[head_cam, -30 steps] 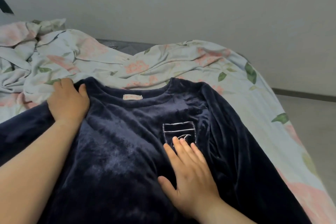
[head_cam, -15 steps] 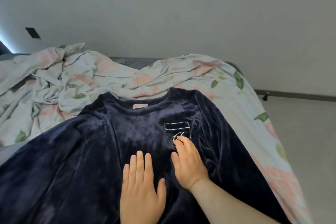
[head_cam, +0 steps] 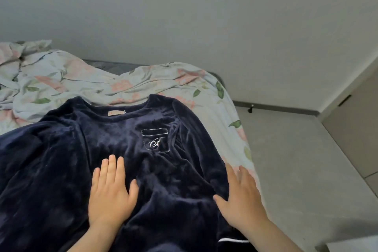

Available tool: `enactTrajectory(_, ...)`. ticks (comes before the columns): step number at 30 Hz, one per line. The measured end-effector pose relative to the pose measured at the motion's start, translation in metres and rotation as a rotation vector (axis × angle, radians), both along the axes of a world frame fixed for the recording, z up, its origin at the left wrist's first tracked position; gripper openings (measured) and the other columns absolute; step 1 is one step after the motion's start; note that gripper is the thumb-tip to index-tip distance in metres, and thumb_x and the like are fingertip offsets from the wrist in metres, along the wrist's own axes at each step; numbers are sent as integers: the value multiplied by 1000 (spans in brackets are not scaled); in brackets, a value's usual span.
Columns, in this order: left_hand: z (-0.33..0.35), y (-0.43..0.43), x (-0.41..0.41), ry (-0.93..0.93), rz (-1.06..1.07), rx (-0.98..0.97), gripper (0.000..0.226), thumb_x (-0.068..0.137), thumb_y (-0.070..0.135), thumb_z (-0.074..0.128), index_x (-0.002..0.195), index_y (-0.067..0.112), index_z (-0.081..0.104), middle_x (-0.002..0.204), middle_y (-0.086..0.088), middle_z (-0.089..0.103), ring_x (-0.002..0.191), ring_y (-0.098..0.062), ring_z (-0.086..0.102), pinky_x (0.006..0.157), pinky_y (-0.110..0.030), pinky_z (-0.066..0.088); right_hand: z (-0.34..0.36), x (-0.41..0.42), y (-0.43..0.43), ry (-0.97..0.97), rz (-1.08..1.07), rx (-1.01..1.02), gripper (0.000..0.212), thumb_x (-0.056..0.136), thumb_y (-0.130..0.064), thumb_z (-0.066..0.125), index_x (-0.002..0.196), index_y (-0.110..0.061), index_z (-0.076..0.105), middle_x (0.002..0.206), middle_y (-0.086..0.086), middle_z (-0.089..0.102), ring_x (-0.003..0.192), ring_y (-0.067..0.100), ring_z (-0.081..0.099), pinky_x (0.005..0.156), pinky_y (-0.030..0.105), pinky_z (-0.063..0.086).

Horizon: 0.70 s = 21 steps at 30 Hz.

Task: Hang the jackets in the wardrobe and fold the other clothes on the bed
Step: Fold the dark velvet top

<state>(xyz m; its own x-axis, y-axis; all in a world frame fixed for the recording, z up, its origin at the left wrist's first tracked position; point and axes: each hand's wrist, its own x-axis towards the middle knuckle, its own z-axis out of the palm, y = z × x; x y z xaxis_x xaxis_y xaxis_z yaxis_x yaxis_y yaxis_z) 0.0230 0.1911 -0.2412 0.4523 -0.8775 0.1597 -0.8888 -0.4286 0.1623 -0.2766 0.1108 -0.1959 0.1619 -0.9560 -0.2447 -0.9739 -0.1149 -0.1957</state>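
Note:
A dark navy velvet top (head_cam: 86, 159) lies spread front-up on the bed, collar toward the wall, with a small white-stitched chest pocket (head_cam: 155, 139). My left hand (head_cam: 111, 192) rests flat on the middle of the top, fingers straight. My right hand (head_cam: 240, 196) lies flat on the top's right sleeve near the bed's right edge, fingers spread and straight. Neither hand grips the cloth.
A crumpled floral sheet (head_cam: 61, 82) covers the bed behind the top. The bed's right edge (head_cam: 243, 141) drops to a grey floor (head_cam: 302, 159). A plain wall stands behind, and a door (head_cam: 356, 127) is at the far right.
My left hand went from the left shoulder to the middle of the top. My right hand slid from the pocket out to the right sleeve. The view turned to the right.

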Motion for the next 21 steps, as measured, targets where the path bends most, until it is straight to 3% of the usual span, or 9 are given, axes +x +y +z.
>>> enactTrajectory(2, -1, 0, -1, -4, 13, 4, 78, 82, 47, 33, 141, -2, 47, 149, -22, 41, 140, -36, 36, 121, -37, 0, 10, -25, -2, -276, -185, 140, 53, 86, -32, 60, 137, -25, 45, 127, 6, 54, 117, 25, 54, 98, 33, 47)
enactTrajectory(3, -1, 0, -1, -3, 16, 4, 78, 82, 48, 33, 141, -2, 48, 149, -22, 42, 140, -36, 36, 121, -37, 0, 17, -35, -7, -389, -238, 201, 31, 85, -20, 58, 116, -23, 60, 104, 1, 65, 98, 23, 63, 86, 33, 52)
enactTrajectory(5, -3, -1, -1, -11, 19, 8, 79, 81, 48, 33, 140, -2, 48, 149, -22, 42, 140, -36, 36, 121, -35, -1, 30, -55, -21, -656, -431, 288, 19, 84, -6, 54, 90, -16, 69, 76, 4, 71, 77, 26, 67, 73, 34, 53)
enactTrajectory(8, -2, -1, -1, -16, 26, 21, 80, 81, 48, 32, 140, -3, 48, 148, -23, 43, 140, -37, 37, 120, -33, -5, 45, -86, -47, -1061, -785, 507, 19, 84, -12, 59, 86, 2, 71, 80, 22, 72, 66, 34, 68, 65, 37, 56)
enactTrajectory(10, -1, -2, -2, -15, 28, 21, 80, 81, 48, 31, 140, -3, 47, 148, -23, 42, 140, -36, 36, 120, -32, -7, 51, -99, -62, -1178, -818, 556, 27, 80, -19, 59, 76, 2, 76, 82, 21, 73, 64, 34, 70, 63, 37, 55)
enactTrajectory(15, -1, -5, -3, -18, 45, 37, 79, 80, 47, 31, 139, -2, 50, 147, -23, 45, 139, -36, 39, 120, -30, -8, 64, -100, -89, -1467, -719, 670, 55, 100, -15, 41, 58, -1, 73, 63, 12, 68, 54, 24, 68, 66, 38, 48)
enactTrajectory(18, -3, -7, -2, -38, 54, 42, 79, 80, 48, 31, 139, -1, 50, 147, -22, 44, 140, -35, 38, 120, -31, -8, 87, -71, -92, -1564, -602, 773, 24, 85, -12, 56, 78, 1, 73, 74, 13, 72, 65, 24, 71, 69, 35, 52)
enactTrajectory(19, -3, -7, -1, -44, 57, 41, 79, 81, 48, 31, 140, -1, 49, 148, -22, 44, 140, -35, 37, 120, -31, -7, 94, -56, -89, -1560, -531, 830, 22, 80, -15, 59, 83, 1, 74, 79, 14, 73, 70, 25, 72, 70, 34, 55)
enactTrajectory(21, -4, -9, -1, -57, 60, 35, 79, 81, 48, 31, 141, 0, 48, 149, -21, 42, 141, -34, 35, 120, -31, -8, 105, -18, -75, -1448, -339, 970, 32, 90, -21, 52, 90, -4, 79, 91, 15, 75, 82, 26, 73, 74, 34, 58)
